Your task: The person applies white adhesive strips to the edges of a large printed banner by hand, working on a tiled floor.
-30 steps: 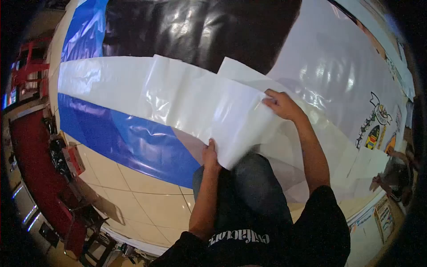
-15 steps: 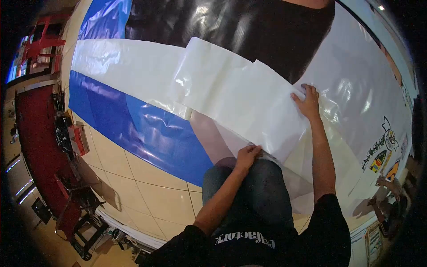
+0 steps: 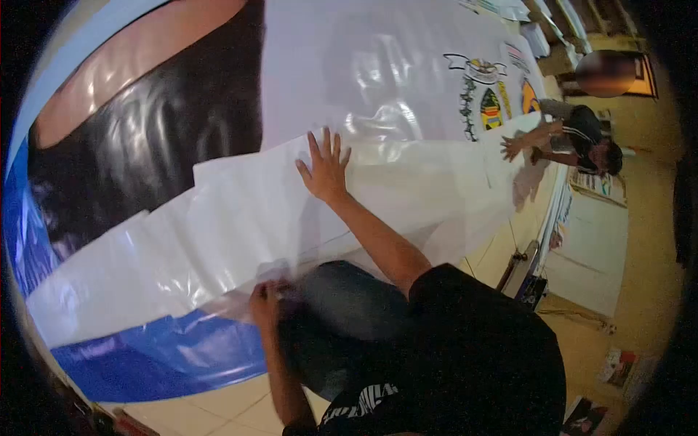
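A large glossy printed banner (image 3: 378, 87) lies spread in front of me, with a strip folded over so that its white back (image 3: 247, 211) faces up. My right hand (image 3: 325, 173) rests flat on this white strip close to its upper edge, fingers spread. Beside my knee, at the strip's lower edge, is my left hand (image 3: 265, 301). Its fingers are curled together and slightly blurred; what they grip is hidden. Below the fold, a blue printed part (image 3: 174, 356) of the banner shows.
At the right, another person (image 3: 585, 138) crouches and reaches a hand (image 3: 515, 147) onto the banner's far end. Tiled floor (image 3: 225, 407) borders the banner. A white board (image 3: 589, 247) and a dark long object (image 3: 520, 276) lie beyond my right side.
My view has swung to the right, bringing the other person more fully into sight. My right hand has flattened with fingers spread on the white strip. My left hand stays low by the fold.
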The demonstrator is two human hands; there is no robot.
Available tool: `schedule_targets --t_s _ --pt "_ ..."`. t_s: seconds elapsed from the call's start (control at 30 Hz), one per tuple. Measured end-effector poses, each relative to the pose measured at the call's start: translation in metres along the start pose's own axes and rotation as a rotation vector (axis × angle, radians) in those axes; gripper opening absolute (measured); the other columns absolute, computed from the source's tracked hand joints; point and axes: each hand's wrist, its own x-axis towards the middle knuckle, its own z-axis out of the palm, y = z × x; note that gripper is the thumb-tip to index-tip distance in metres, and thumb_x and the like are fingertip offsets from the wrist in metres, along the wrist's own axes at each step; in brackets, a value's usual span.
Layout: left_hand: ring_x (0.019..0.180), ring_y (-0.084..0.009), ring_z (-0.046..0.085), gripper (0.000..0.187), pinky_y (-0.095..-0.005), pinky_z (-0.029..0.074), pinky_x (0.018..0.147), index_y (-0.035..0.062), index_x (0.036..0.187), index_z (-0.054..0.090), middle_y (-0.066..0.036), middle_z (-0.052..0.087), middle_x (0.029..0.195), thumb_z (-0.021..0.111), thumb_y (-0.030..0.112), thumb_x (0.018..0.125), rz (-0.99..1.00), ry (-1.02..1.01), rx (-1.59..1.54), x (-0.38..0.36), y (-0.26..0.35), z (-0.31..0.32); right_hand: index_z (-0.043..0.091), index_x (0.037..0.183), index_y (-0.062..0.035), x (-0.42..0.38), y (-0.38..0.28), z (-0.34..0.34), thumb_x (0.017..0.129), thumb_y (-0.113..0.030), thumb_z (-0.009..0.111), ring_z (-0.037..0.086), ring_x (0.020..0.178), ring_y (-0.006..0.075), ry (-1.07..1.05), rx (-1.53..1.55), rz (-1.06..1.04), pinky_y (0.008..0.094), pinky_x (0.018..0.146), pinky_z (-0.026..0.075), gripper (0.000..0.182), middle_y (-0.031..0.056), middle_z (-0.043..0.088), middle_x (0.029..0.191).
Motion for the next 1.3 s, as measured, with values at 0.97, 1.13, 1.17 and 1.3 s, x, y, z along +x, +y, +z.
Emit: schedule_targets --t_s 0.97,1.13,1.17,1.3 --pt "0.107 -0.0244 0.056 0.04 -0.0373 0.047 0.086 0.0022 0.126 0.047 -0.013 0.058 0.116 0.055 0.022 0.093 -0.105 -0.108 -0.357 -0.045 -0.016 0.052 0.047 0.101 0.0002 -0.188 0.462 -0.049 0.079 -0.023 0.062 0.051 0.078 0.027 1.077 1.19 1.822 0.0436 0.071 0.047 0.035 0.0122 0.051 0.094" --pt "0.107 -0.0252 0.057 0.037 -0.0369 0.046 0.088 0.0002 0.124 0.048 -0.014 0.057 0.115 0.054 0.02 0.093 -0.15 -0.284 -0.67 -0.039 0.003 0.106 0.053 0.108 -0.0014 -0.179 0.56 -0.02 0.084 -0.024 0.058 0.053 0.079 0.0236 0.764 1.844 1.252 0.0387 0.075 0.047 0.033 0.0109 0.055 0.094" --pt "0.107 -0.0252 0.057 0.037 -0.0369 0.046 0.088 0.0002 0.124 0.048 -0.014 0.057 0.115 0.054 0.02 0.093 -0.151 -0.275 -0.652 -0.036 0.029 0.115 0.053 0.108 -0.0014 -0.176 0.554 -0.024 0.084 -0.024 0.058 0.053 0.079 0.0236 0.762 1.857 1.268 0.0387 0.075 0.047 0.033 0.0109 0.055 0.094" --pt "0.116 -0.0292 0.051 0.039 -0.039 0.042 0.095 -0.0012 0.124 0.047 -0.018 0.05 0.125 0.055 0.02 0.092 0.056 -0.075 -0.122 -0.001 0.123 0.174 0.038 0.134 -0.0025 -0.181 0.544 -0.037 0.091 -0.04 0.049 0.041 0.119 0.0371 0.432 0.247 1.543 0.051 0.098 0.034 0.058 0.0221 0.037 0.135"
